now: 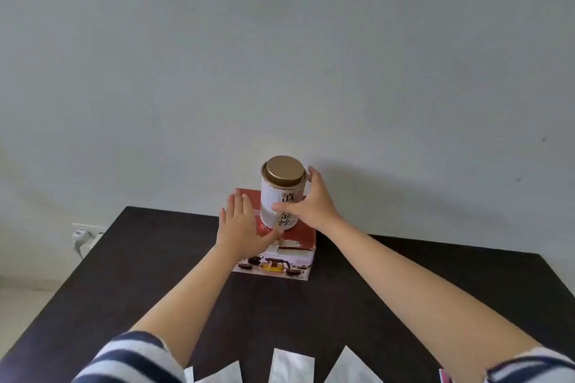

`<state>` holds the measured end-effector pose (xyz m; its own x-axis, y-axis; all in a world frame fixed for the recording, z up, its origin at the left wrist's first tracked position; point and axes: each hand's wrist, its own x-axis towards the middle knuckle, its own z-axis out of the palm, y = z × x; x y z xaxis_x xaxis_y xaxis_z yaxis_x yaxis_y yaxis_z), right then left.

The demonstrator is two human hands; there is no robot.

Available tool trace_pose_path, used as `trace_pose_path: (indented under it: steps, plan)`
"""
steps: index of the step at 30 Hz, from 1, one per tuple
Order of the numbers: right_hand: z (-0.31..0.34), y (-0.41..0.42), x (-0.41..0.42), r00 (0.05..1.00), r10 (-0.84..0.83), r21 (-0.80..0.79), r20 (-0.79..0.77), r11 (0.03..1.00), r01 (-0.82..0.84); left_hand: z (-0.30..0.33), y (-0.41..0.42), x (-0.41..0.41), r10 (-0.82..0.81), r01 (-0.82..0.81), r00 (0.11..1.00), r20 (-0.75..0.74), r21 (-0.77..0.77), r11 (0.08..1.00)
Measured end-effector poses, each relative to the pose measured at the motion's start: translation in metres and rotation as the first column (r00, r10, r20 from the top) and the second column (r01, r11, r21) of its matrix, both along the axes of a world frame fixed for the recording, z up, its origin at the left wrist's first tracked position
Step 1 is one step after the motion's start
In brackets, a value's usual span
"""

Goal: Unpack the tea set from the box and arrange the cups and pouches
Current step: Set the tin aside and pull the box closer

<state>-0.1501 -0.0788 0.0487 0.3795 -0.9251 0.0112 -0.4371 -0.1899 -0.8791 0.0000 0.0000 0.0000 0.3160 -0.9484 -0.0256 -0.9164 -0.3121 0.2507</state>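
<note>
right hand [314, 205] wraps the tea tin [281, 193] (gold lid), upright on the red box [295, 242] near the table's [124, 274] far edge; left hand [241, 224] flat, fingers spread, on the box top; silver pouches [291, 365] along near edge.

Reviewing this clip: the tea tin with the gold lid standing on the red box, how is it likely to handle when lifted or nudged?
The tea tin looks rigid, so the right hand wrapped around it probably won't dent it. Its smooth wall may be slippery. It is tall and stands on the red box, so a sideways nudge could tip it, and it would likely roll.
</note>
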Motion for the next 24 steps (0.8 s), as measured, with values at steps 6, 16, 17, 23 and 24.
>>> trace_pose_path:
  steps: [6, 16, 17, 23, 24]
  plan:
    - [-0.016, -0.006, 0.009, 0.993, -0.051, -0.056, 0.111, 0.997, 0.057, -0.029, -0.011, -0.008, 0.007, -0.009, 1.000, 0.020, 0.100, 0.995]
    - [-0.012, -0.005, -0.045, 0.957, -0.181, -0.118, 0.226, 0.970, 0.211, -0.032, -0.011, -0.022, -0.030, 0.021, 0.997, 0.075, 0.119, 0.993]
    - [-0.016, -0.006, -0.059, 0.951, -0.207, -0.105, 0.229, 0.966, 0.236, -0.032, -0.011, -0.029, -0.063, 0.053, 0.995, 0.076, 0.119, 0.991]
    - [-0.047, -0.006, -0.152, 0.874, -0.435, 0.016, 0.217, 0.897, 0.442, -0.037, -0.023, -0.076, -0.166, 0.158, 0.980, 0.114, 0.075, 0.985]
    - [-0.054, -0.008, -0.168, 0.856, -0.473, 0.027, 0.208, 0.878, 0.478, -0.037, -0.027, -0.081, -0.178, 0.170, 0.976, 0.126, 0.067, 0.983]
